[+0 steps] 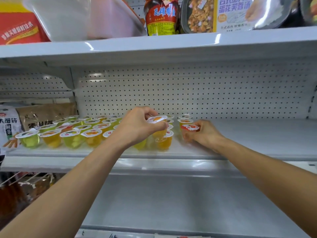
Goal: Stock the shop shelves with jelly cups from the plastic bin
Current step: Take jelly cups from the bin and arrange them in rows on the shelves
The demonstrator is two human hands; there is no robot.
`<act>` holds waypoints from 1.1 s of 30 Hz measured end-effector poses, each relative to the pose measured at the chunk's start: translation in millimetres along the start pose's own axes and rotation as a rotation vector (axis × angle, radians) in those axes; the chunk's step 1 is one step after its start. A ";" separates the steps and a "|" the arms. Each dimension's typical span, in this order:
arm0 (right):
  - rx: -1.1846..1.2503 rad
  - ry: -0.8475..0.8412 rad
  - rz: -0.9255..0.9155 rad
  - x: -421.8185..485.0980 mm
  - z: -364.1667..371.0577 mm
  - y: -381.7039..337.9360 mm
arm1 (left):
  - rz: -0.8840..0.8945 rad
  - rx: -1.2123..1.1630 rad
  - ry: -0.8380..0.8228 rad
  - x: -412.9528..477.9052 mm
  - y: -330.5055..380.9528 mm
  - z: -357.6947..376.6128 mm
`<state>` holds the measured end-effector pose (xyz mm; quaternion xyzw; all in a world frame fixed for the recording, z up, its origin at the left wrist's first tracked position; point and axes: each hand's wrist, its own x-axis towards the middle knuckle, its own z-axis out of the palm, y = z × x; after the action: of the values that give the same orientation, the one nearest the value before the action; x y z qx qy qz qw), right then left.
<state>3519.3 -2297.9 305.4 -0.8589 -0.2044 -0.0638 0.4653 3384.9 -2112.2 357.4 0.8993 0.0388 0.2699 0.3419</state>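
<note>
Nearest the camera: a bare lower shelf (171, 200), nothing stocked on it. Above that, two forearms reaching in over the front lip of the middle shelf (257, 134).

Left hand (137, 127) closed around an orange jelly cup (157, 120), fingers curled on the rim just under the foil lid, cup held a little above the front row and not yet resting on the shelf. Right hand (200, 133) wrapped on a red-lidded cup (189, 127), low and apparently at shelf level, just right of the stocked block; whether its base was fully down could not be told, fingers hiding it.

Behind and left of the hands: rows of jelly cups (68, 133), green, yellow and orange, lids up, standing close together from the front edge back toward the pegboard wall (205, 93). Right half of that shelf bare. Snack bags (10, 124) at the far left, just beside the outermost cups.

Farthest and highest: the white plastic bin (72, 19) parked on the top shelf, tilted, contents not visible from below, with a red jar (161, 16) and a foil tray pack beside it.

Judged best for this step: lowered straight down, lid level, each cup set snug against its neighbour so the column stayed in line; released only once the base sat flat. Risk seen mainly in the left wrist brushing the front-row lids and nudging cups off the edge, so lifted clear upward rather than dragged back.
</note>
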 end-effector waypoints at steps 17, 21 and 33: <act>0.180 -0.155 -0.308 -49.6 -44.6 -24.4 | 0.055 -0.009 -0.066 3.5 51.2 27.9; 0.300 -0.153 -0.288 -55.3 -42.3 -28.3 | 0.066 -0.017 -0.086 3.8 57.2 39.8; 0.223 -0.146 -0.118 -50.2 -27.2 -1.8 | 0.205 0.387 -0.002 -9.6 35.1 33.0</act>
<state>3475.2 -2334.1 306.9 -0.7908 -0.2936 -0.0054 0.5370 3389.6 -2161.0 354.9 0.9476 -0.0022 0.2901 0.1337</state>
